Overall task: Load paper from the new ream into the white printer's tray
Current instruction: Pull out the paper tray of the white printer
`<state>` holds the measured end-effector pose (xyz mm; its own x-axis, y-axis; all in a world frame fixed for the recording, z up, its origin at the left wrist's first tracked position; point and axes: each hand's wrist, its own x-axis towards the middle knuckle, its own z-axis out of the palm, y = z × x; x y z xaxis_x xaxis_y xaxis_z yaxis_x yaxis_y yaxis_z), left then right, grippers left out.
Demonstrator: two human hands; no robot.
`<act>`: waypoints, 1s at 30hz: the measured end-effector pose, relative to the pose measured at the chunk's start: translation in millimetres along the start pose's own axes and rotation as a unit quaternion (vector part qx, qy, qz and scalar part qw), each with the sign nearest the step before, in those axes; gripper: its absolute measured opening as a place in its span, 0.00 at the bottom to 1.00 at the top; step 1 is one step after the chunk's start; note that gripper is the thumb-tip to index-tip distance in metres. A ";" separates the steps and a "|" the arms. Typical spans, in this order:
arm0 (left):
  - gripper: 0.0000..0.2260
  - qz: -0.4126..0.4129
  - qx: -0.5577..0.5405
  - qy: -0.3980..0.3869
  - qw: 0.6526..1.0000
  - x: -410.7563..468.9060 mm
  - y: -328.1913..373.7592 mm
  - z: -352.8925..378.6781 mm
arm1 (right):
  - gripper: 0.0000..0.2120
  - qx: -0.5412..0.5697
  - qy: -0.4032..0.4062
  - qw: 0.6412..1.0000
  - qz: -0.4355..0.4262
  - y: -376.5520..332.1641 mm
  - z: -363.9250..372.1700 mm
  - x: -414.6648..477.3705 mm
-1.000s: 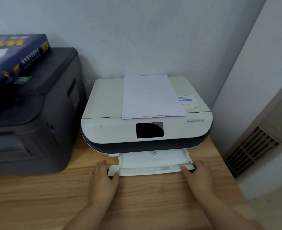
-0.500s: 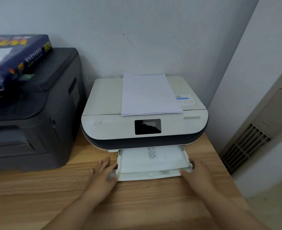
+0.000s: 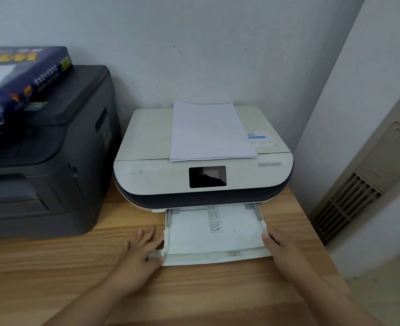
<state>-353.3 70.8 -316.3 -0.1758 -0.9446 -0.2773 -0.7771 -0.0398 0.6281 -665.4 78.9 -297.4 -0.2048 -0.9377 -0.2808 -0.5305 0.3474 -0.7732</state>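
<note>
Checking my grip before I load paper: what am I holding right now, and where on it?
Both hands hold the printer's pulled-out tray: left hand at its front-left corner, right hand at its front-right corner.

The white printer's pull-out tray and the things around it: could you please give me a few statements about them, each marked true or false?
1. The white plastic paper tray is pulled out over the wooden desk. True.
2. A stack of white paper sheets lies on the white printer's lid. True.
3. The dark blue wrapped paper ream sits inside the tray. False: it rests on the black printer.
4. The left hand is at the tray's left front corner and the right hand at its right. True.
5. The white printer's touchscreen shows a bright menu. False: the small black screen is dark.
</note>
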 end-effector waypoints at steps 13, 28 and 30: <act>0.24 -0.048 0.016 0.099 0.994 8.5 18.1 14.9 | 0.23 -0.114 0.008 0.993 -0.011 17.9 2.1 -21.3; 0.24 -0.063 0.114 0.074 0.989 5.9 24.2 19.7 | 0.26 -0.163 -0.049 0.985 0.000 6.2 -1.8 11.4; 0.24 -0.060 0.108 0.063 0.990 4.2 23.4 20.0 | 0.26 -0.162 -0.057 0.985 -0.006 8.1 -3.4 6.7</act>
<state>-384.3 72.4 -317.3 -0.0090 -0.9708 -0.2396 -0.9011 -0.0960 0.4228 -673.8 75.5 -303.6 -0.1122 -0.9304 -0.3488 -0.7707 0.3031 -0.5604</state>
